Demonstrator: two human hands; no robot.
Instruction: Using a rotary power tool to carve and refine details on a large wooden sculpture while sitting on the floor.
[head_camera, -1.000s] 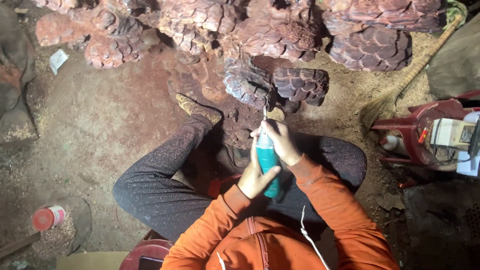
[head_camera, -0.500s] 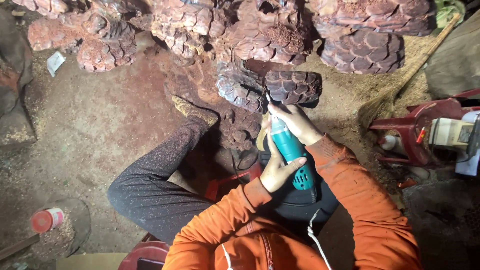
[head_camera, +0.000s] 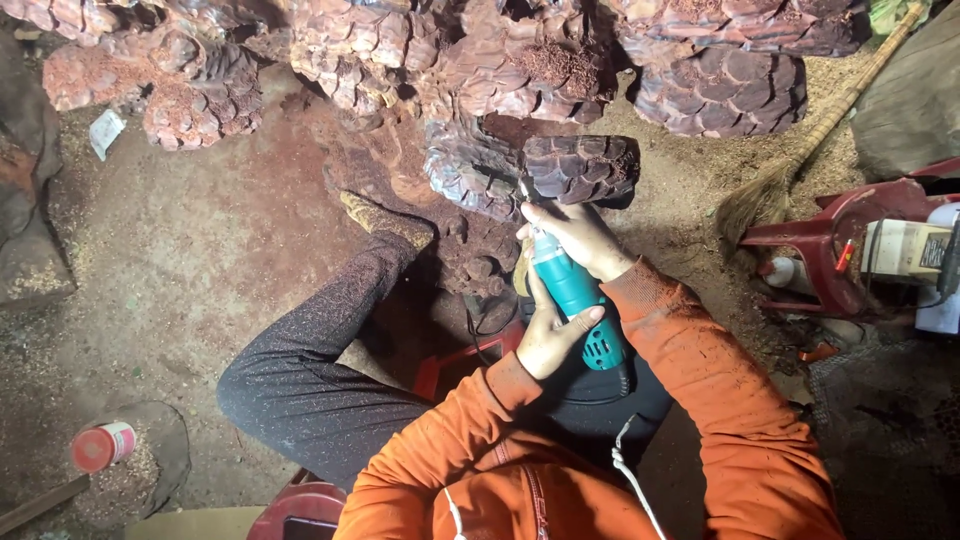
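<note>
I hold a teal power grinder (head_camera: 575, 300) with both hands. My right hand (head_camera: 572, 235) wraps its front end, close to the bit. My left hand (head_camera: 550, 335) grips the body from the left side. The bit touches a dark carved wooden piece with scale-like relief (head_camera: 580, 168), part of a large reddish wood carving (head_camera: 480, 60) along the top of the view. Orange sleeves cover both my arms, and my dark-trousered leg (head_camera: 330, 340) stretches left toward the carving.
A broom (head_camera: 800, 150) leans at upper right. A red plastic stool (head_camera: 850, 240) with a box stands at right. A red-capped container (head_camera: 103, 446) sits at lower left on the sawdust-covered ground. A white cord (head_camera: 630, 480) hangs over my chest.
The grinder has tilted from near upright to slanting, its rear swinging right and down. My right hand has slid up to the tool's front by the carved piece.
</note>
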